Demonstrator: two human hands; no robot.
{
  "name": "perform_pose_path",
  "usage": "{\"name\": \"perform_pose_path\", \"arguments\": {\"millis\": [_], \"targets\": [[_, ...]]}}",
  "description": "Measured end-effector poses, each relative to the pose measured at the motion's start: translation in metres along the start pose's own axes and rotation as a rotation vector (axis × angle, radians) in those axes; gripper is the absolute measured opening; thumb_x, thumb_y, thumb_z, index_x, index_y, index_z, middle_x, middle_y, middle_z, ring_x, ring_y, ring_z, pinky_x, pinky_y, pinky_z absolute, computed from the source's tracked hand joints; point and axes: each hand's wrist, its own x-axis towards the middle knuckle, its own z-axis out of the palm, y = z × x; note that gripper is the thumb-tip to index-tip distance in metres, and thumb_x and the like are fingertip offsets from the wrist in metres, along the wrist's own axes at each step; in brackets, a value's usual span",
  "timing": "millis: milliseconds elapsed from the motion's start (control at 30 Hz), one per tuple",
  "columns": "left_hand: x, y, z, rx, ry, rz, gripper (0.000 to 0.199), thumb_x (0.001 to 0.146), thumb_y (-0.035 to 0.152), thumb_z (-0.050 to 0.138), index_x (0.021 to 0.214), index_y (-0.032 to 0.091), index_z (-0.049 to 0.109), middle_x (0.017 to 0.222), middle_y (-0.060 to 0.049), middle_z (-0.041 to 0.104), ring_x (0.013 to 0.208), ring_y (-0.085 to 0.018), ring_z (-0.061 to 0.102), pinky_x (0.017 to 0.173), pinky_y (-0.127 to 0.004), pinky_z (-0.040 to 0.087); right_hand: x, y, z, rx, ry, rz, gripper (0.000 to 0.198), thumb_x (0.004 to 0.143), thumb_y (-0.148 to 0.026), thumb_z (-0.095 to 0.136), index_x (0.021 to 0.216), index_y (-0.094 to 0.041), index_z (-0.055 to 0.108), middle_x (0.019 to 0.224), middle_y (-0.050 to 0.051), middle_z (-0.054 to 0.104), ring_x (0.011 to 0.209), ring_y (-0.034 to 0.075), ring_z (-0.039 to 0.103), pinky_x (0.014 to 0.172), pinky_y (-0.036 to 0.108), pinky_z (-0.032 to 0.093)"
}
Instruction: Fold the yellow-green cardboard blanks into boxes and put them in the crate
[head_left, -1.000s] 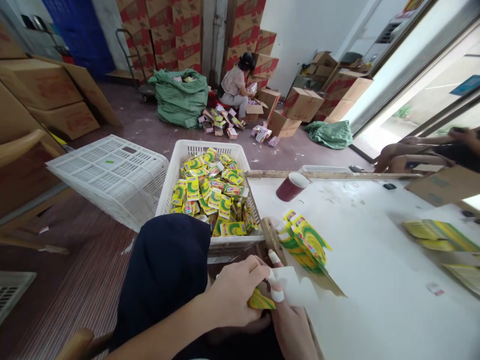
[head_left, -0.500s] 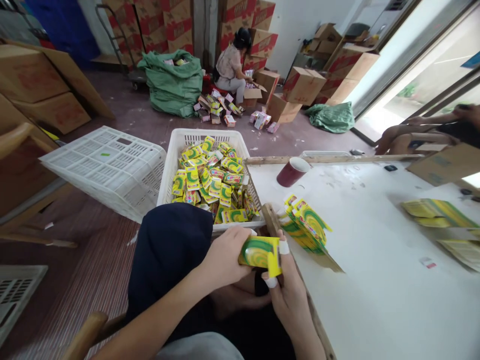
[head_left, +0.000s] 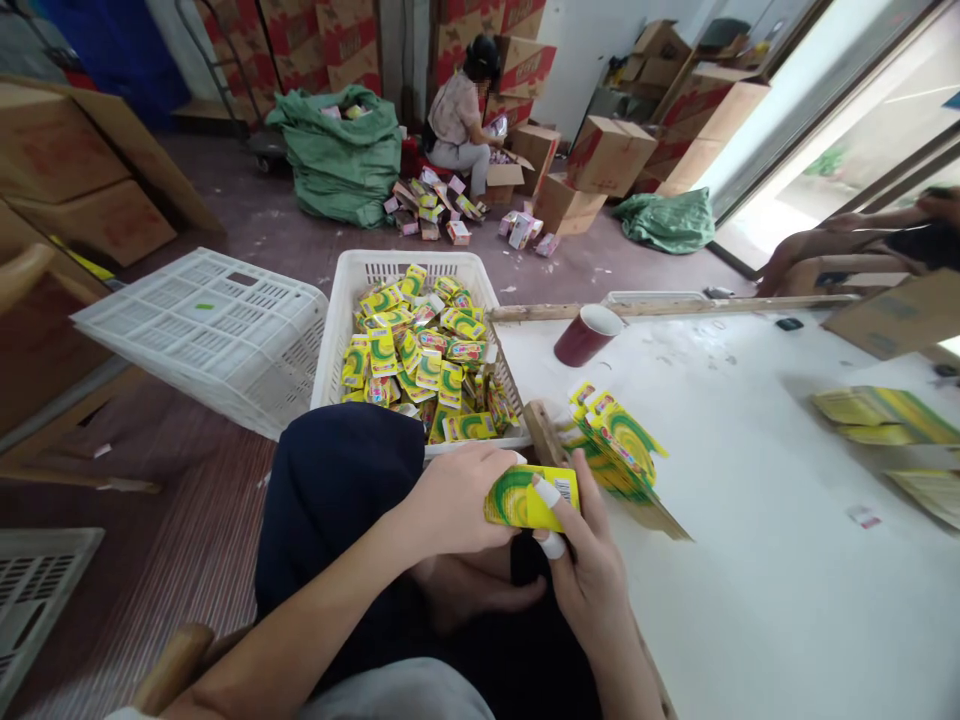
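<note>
Beside the white table point(head_left: 750, 490), the left hand point(head_left: 461, 500) and right hand point(head_left: 592, 570) are holding a yellow-green printed carton point(head_left: 510, 497) between narrowed fingers, its end flap point(head_left: 567, 487), sticking out moments ago, now lying flat, so that end is apparently closing.

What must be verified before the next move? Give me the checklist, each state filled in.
1. Left hand grips one end of the yellow box: ok.
2. Right hand holds the other end: ok.
3. White wraps in place on the right hand's digits at the box: ok.
4. Box end under the right hand fully closed: cannot tell, digits cover part of it.
5. White crate of yellow boxes open at the top, beside the table: ok.
6. Mug apart from both hands: ok.
</note>
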Motion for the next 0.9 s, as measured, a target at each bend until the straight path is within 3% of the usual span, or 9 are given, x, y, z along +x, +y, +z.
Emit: {"name": "perform_pose_path", "arguments": {"millis": [167,300,367,433,533,633,767,833,900], "targets": [[-0.002,-0.001,-0.005,-0.059,-0.056,-0.057,0.044,0.064,0.033,0.074,0.104,0.019,0.062,0.103,-0.008,0.070,0.096,-0.027,0.067,0.086,-0.037,0.053,0.002,0.004,-0.011,0.053,-0.108,-0.019,0.023,0.094,-0.022,0.053,0.117,-0.025,0.059,0.145,0.014,0.047,0.128,0.025,0.054,0.096,0.039,0.052],[-0.002,0.002,-0.009,-0.090,-0.114,-0.061,0.040,0.060,0.031,0.075,0.097,0.020,0.064,0.096,-0.006,0.071,0.088,-0.026,0.068,0.081,-0.036,0.053,0.006,0.005,-0.025,0.128,-0.223,-0.013,0.015,0.092,-0.024,0.057,0.106,-0.026,0.063,0.136,0.011,0.053,0.116,0.024,0.060,0.090,0.038,0.055],[-0.003,0.004,-0.006,-0.085,-0.099,-0.049,0.038,0.062,0.030,0.074,0.097,0.020,0.064,0.096,-0.007,0.071,0.090,-0.028,0.067,0.083,-0.038,0.052,0.006,0.001,-0.023,0.154,-0.199,0.047,0.014,0.090,-0.025,0.059,0.103,-0.026,0.063,0.135,0.012,0.053,0.118,0.026,0.059,0.092,0.041,0.054],[-0.004,0.006,0.000,-0.066,-0.075,-0.041,0.040,0.063,0.027,0.071,0.101,0.019,0.063,0.098,-0.009,0.070,0.093,-0.029,0.066,0.085,-0.040,0.052,0.003,-0.004,-0.014,0.191,-0.128,0.142,0.023,0.089,-0.027,0.060,0.112,-0.025,0.060,0.136,0.014,0.052,0.124,0.028,0.054,0.098,0.046,0.050],[-0.004,0.002,0.006,-0.058,-0.052,-0.045,0.044,0.065,0.025,0.070,0.107,0.020,0.060,0.102,-0.010,0.069,0.098,-0.030,0.065,0.088,-0.043,0.052,0.000,-0.008,-0.001,0.252,-0.050,0.296,0.054,0.088,-0.032,0.061,0.138,-0.023,0.042,0.142,0.016,0.049,0.131,0.029,0.048,0.105,0.051,0.044],[0.005,-0.012,0.001,-0.025,0.163,-0.101,0.061,0.065,0.030,0.077,0.120,0.018,0.052,0.119,-0.014,0.063,0.114,-0.033,0.059,0.099,-0.049,0.046,0.006,0.004,-0.007,0.230,0.026,0.384,0.071,0.083,-0.038,0.067,0.144,-0.022,0.034,0.140,0.016,0.052,0.125,0.028,0.054,0.103,0.049,0.045],[0.022,-0.034,-0.016,0.117,0.688,-0.278,0.090,0.064,0.042,0.082,0.136,0.013,0.035,0.141,-0.024,0.043,0.137,-0.042,0.035,0.113,-0.059,0.027,0.022,0.044,-0.040,-0.096,0.331,0.553,0.051,0.079,-0.041,0.063,0.123,-0.018,0.054,0.120,0.015,0.067,0.109,0.030,0.063,0.098,0.053,0.045],[0.024,-0.040,-0.017,0.102,0.730,-0.276,0.083,0.070,0.043,0.078,0.135,0.014,0.036,0.139,-0.022,0.046,0.135,-0.039,0.038,0.112,-0.058,0.029,0.028,0.065,-0.052,-0.243,0.338,0.655,0.044,0.074,-0.041,0.060,0.111,-0.017,0.060,0.114,0.016,0.070,0.101,0.032,0.063,0.093,0.055,0.046],[0.020,-0.039,-0.010,0.044,0.628,-0.224,0.070,0.075,0.039,0.074,0.131,0.016,0.041,0.133,-0.018,0.052,0.130,-0.035,0.046,0.110,-0.054,0.035,0.030,0.079,-0.056,-0.309,0.273,0.702,0.039,0.071,-0.041,0.057,0.102,-0.017,0.062,0.110,0.017,0.071,0.094,0.033,0.063,0.088,0.055,0.047]]}}
